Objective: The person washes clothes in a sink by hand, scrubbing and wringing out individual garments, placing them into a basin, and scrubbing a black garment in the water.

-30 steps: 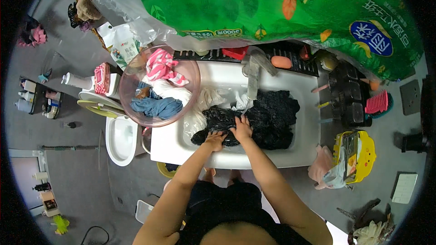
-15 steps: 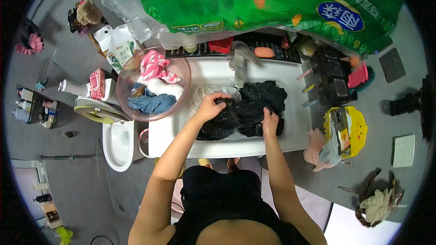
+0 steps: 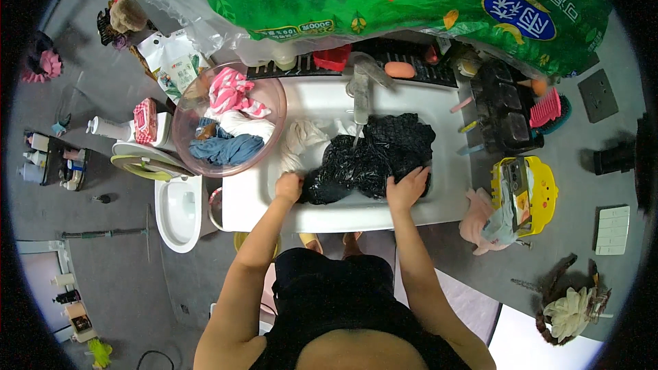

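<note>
A wet, glossy black garment (image 3: pixel 370 161) lies spread along the white sink (image 3: pixel 449 199), under the metal tap (image 3: pixel 361 99), from which a thin stream of water runs onto it. My left hand (image 3: pixel 289 186) is closed at the garment's left end, close to the front rim; its fingertips are partly hidden. Flat on the right part of the same cloth rests my right hand (image 3: pixel 407 188), fingers stretched and thumb apart. Cream-white cloth (image 3: pixel 300 142) sits in the sink's left side, just beyond my left hand.
Left of the sink, a clear pink basin (image 3: pixel 281 106) holds pink-striped, white and blue clothes. Behind the tap run a black slatted rack (image 3: pixel 439 77) with an orange soap bar (image 3: pixel 399 70) and a large green package (image 3: pixel 384 0). A yellow basket (image 3: pixel 545 195) hangs at right.
My left hand has moved down and left to the garment's end. My right hand has flattened and shifted slightly nearer. The black garment is spread wider, and running water now shows.
</note>
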`<state>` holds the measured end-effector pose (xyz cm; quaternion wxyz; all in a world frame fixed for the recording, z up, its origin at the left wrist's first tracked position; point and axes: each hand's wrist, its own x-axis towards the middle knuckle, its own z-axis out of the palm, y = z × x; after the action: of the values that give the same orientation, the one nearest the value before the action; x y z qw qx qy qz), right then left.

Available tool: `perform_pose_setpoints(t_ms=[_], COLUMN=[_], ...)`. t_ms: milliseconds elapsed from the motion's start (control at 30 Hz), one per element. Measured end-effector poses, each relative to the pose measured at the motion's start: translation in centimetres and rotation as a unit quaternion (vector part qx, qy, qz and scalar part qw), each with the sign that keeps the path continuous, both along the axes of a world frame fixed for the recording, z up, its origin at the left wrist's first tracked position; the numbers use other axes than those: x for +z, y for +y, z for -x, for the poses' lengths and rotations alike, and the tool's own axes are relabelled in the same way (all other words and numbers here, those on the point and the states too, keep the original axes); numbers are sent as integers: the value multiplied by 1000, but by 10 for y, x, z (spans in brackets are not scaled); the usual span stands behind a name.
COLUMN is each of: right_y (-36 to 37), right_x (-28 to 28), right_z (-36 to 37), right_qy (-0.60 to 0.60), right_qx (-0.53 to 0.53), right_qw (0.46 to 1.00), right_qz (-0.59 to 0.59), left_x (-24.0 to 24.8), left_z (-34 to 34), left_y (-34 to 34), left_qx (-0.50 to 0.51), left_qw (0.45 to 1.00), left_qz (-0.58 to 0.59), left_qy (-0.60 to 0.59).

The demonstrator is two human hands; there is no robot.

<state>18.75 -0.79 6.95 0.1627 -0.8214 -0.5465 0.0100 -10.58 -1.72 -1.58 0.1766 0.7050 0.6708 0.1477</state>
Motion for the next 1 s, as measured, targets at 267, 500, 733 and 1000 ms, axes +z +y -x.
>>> perform_pose_setpoints(t_ms=[267,500,733,1000], right_y=[-22,-9,12,-1], right_x=[-11,-65,29,-4], right_z=[86,55,35,-1], right_qy=[275,494,677,565], right_qx=[350,257,165,218], right_qw=[888,826,714,791], right_qz=[114,93,72,86], left_x=[100,163,127,149], left_z=[-36,-22,13,7], left_y=[39,47,19,30], left_qx=[187,186,156,130], left_qw=[768,499,724,623], left_qz=[185,276,230,172], left_qy=[-585,-800,-632,-752])
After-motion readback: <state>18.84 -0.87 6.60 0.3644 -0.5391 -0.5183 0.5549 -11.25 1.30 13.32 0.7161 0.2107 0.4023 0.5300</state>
